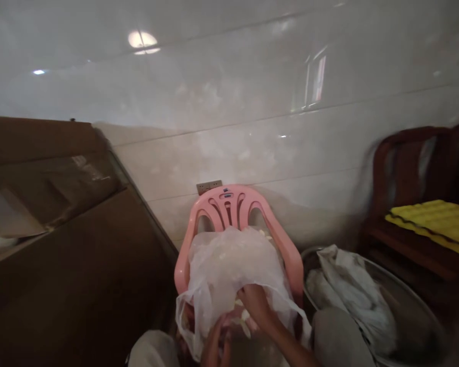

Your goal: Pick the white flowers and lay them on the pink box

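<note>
A thin, clear plastic bag (222, 267) with pale pieces inside rests on a small pink plastic chair (229, 209) in front of me. My right hand (257, 305) reaches into the bag's mouth, fingers curled at the pale contents. My left hand (214, 346) grips the bag's lower edge at the bottom of the view. My knees in light trousers frame the chair on both sides.
Large brown cardboard sheets (72, 255) lean on the left. A metal basin (405, 306) with a crumpled white bag (352, 295) stands on the right. A dark wooden chair (409, 204) with a yellow cushion (436, 219) is at far right. A tiled wall is behind.
</note>
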A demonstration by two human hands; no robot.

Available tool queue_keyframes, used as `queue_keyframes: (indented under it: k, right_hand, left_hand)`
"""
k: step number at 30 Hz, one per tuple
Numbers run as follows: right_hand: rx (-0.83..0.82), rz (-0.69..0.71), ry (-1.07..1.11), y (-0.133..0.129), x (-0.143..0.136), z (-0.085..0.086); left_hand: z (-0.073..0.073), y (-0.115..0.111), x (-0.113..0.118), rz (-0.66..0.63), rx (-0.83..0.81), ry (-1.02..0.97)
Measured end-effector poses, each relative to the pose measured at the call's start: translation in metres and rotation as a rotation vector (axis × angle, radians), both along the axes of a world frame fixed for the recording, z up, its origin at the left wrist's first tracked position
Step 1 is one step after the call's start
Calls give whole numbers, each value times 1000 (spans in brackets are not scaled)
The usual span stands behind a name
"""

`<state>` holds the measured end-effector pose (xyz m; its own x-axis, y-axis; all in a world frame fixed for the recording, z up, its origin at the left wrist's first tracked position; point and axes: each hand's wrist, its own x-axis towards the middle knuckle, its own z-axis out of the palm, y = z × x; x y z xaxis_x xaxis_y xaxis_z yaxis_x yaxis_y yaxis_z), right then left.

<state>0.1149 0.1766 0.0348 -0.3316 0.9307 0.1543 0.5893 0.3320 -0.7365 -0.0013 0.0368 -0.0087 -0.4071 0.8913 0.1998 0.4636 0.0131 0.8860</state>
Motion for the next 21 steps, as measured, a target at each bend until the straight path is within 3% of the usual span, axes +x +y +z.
queue_keyframes:
  k: [4,7,9,11,14,18,21]
  right_hand:
    - [-32,37,75,-7,15,-26]
    - [-41,102,214,-17,19,-27]
    - [-78,104,342,-21,20,-25]
    - [-156,92,463,-24,22,-26]
    - [-317,49,583,-31,29,-31]
    - [-497,7,685,-42,35,-29]
    - [-468,47,690,-47,32,-21]
  left_hand:
    - [40,36,-18,-146,131,276]
    - [66,72,-33,-210,159,526]
    - [74,96,-42,-294,205,610]
    - [77,114,-49,-332,253,612]
    - [76,122,-53,-182,299,528]
    - [61,107,-46,-28,289,438]
    - [47,91,-35,-11,284,463]
